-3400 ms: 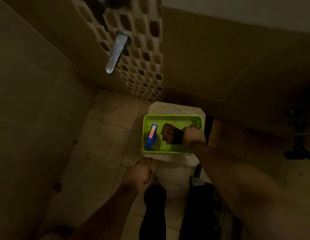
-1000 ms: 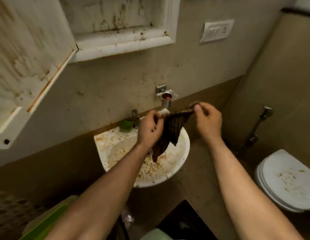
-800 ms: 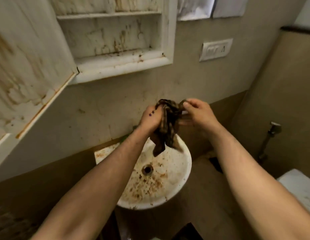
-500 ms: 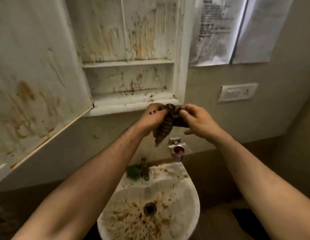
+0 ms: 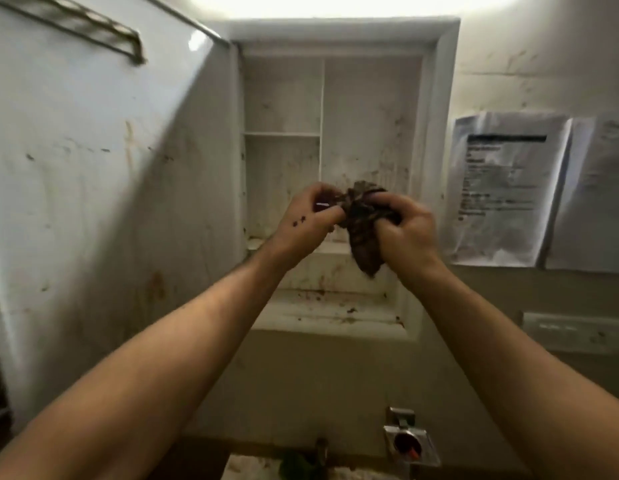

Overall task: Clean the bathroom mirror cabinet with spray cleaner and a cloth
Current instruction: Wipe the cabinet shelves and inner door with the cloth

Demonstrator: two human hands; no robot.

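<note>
Holding a dark brown checked cloth (image 5: 362, 221) bunched between both hands, we are standing before the stained white recessed mirror cabinet (image 5: 439, 140). Our left hand (image 5: 306, 221) is pinching one end of the cloth with curled fingers, and our right hand (image 5: 403, 233) is closing in a fist around the other end, a loose tail of fabric hanging below. The cloth is sitting in front of the cabinet's lower shelves. The cabinet's smeared white door (image 5: 103, 188) is standing open at the left. Two printed paper sheets (image 5: 505, 188) are hanging on the wall at the right.
</note>
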